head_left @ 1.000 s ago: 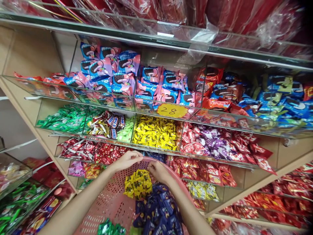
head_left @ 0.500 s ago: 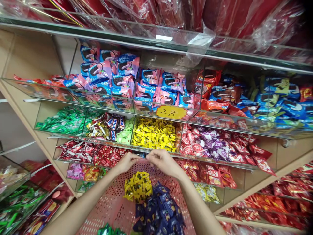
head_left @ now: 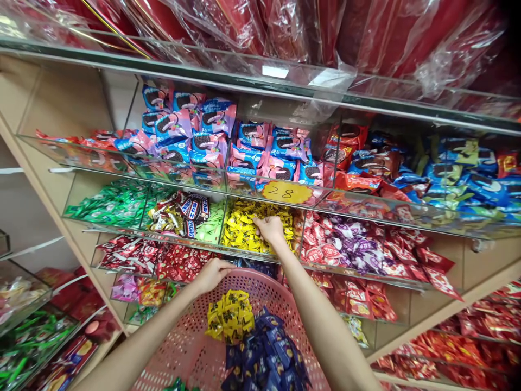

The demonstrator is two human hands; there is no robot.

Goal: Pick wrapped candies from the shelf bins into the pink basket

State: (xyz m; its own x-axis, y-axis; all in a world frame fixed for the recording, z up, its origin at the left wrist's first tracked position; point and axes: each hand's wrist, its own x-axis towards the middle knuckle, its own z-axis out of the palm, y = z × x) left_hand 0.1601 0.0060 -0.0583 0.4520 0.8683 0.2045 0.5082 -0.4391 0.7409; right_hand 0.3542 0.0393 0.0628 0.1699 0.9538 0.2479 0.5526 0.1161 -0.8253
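Observation:
My left hand [head_left: 212,275] is closed on the far rim of a pink perforated plastic basket [head_left: 195,331]. Inside the basket lie a heap of yellow-wrapped candies [head_left: 231,316], a larger pile of dark blue-wrapped candies [head_left: 264,353] and some green wrappers [head_left: 179,385] at the bottom edge of the view. Beyond the rim, my right hand [head_left: 270,230] reaches into a shelf compartment of yellow-wrapped candies [head_left: 240,225]. Its fingers are curled together against the candies; whether a piece is between them is hidden.
Glass-fronted shelves hold green candies [head_left: 112,203], Snickers bars [head_left: 195,209], red and purple candies [head_left: 354,239], and Oreo packs [head_left: 209,117] above. A yellow price tag [head_left: 287,192] marked 28 hangs on the upper glass edge. Red wrapped goods [head_left: 366,32] fill the top.
My right hand has left the basket rim and moved up and forward into the yellow candies. My left hand stays on the rim. The shelves sit slightly lower in view.

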